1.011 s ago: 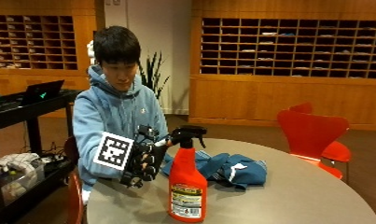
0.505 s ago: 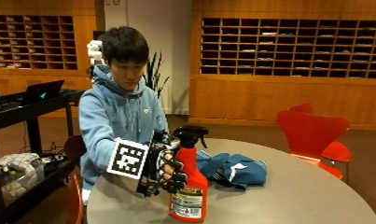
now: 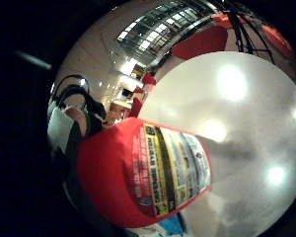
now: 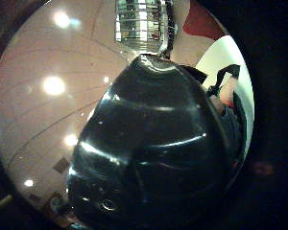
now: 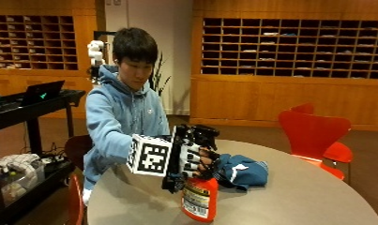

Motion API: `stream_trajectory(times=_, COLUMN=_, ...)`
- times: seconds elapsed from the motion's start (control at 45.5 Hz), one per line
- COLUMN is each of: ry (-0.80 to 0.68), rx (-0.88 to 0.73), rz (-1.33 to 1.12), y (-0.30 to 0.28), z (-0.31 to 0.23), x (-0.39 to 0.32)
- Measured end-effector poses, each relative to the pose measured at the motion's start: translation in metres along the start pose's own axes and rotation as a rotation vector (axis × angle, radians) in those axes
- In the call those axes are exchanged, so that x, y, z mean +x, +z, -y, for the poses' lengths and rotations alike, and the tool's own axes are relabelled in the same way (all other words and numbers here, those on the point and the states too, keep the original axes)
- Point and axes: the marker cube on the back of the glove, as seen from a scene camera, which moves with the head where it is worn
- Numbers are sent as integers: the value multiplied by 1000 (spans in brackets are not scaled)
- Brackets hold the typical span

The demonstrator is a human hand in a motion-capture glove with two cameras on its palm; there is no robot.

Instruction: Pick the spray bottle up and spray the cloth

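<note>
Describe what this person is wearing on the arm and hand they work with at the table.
The right hand wears a bulky black glove with white segments across the backs of its fingers. The arm is covered by the sleeve of a light blue hooded sweatshirt. In the little-finger-side palm view, black straps show at the edge. The other hand is not clearly visible.

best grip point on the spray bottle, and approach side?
The neck under the black spray head, from the person's side. The bottle stands upright on the table, neck narrower than the red body, trigger within finger reach. The gloved hand already wraps it there.
</note>
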Motion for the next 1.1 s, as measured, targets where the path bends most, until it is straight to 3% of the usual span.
stream_trajectory(times=0.22, ry=8, rx=-208, rz=10, y=7, z=2, x=-2)
stream_trajectory(times=0.439, ry=139, rx=-10, rz=78, y=5, z=-12, x=-3)
stream_trajectory(times=0.813, ry=6, rx=57, rz=-60, y=14, z=1, x=-12)
stream_trajectory(times=1.099, ry=-156, rx=-297, rz=-292, y=29, z=0, x=-42)
